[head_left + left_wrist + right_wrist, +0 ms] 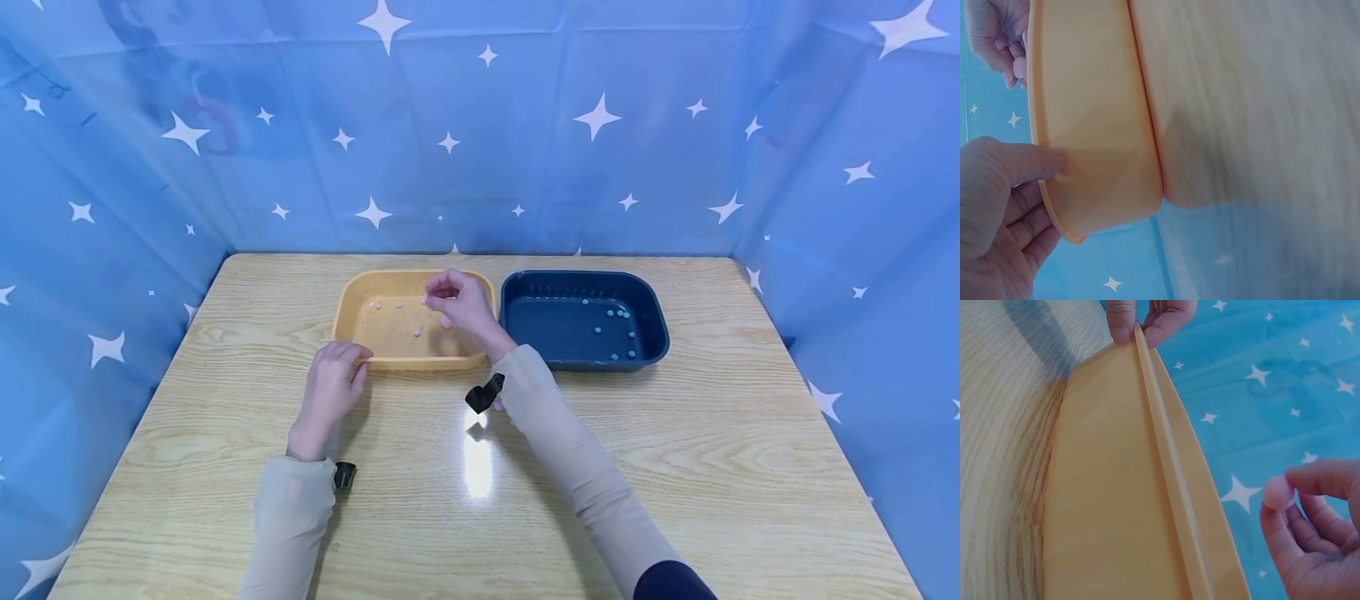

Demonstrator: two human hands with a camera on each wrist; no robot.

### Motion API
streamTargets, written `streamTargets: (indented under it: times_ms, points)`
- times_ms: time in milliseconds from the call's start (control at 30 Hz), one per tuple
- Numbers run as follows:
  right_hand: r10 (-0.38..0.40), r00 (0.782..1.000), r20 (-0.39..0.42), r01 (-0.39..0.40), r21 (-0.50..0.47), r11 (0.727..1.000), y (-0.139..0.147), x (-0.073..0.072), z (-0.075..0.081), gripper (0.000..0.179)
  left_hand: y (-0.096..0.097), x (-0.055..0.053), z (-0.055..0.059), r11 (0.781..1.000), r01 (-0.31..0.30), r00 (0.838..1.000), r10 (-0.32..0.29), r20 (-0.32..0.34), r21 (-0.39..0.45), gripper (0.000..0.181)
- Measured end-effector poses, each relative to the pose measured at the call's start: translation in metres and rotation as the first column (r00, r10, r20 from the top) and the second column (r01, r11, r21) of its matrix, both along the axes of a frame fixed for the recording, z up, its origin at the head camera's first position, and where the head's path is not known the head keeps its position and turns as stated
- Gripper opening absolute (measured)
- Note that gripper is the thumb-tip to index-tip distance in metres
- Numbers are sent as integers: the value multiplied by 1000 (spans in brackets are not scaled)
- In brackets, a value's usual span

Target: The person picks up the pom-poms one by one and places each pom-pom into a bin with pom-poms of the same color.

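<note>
My left hand (333, 383) grips the near left corner of a yellow plastic tray (427, 364). In the left wrist view its thumb lies on the outer wall and its fingers are behind the rim. Above the tray, my right hand (468, 310) pinches a small pink ball (1279, 492) between thumb and fingertips. The ball also shows past the rim in the left wrist view. Several other pink balls (399, 304) lie spread over the tray's floor.
A dark blue tray (528, 332) stands close to the right of the yellow one, with several teal balls (611, 313) in it. Small pinkish balls (498, 404) lie on the wooden table (405, 500), partly hidden by my right sleeve. A star-patterned blue curtain (420, 100) surrounds the table.
</note>
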State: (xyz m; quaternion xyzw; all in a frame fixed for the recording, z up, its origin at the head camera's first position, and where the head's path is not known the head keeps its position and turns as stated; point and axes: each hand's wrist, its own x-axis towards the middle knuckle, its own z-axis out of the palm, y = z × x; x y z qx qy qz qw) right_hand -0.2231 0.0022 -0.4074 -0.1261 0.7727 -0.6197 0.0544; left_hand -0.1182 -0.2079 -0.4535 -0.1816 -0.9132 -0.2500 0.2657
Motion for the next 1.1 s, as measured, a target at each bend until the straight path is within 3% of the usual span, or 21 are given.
streamTargets:
  times_ms: [700, 1100]
  points:
    - [-18, 998, 63, 19, -20, 1000, 4, 0, -4, 16, 0, -1, -2, 1000, -2, 1000, 2, 4, 8, 17]
    - [-15, 1000, 2, 15, -26, 1000, 14, 7, -4, 14, 1, 0, 0, 1000, -9, 1000, 9, 12, -1, 16]
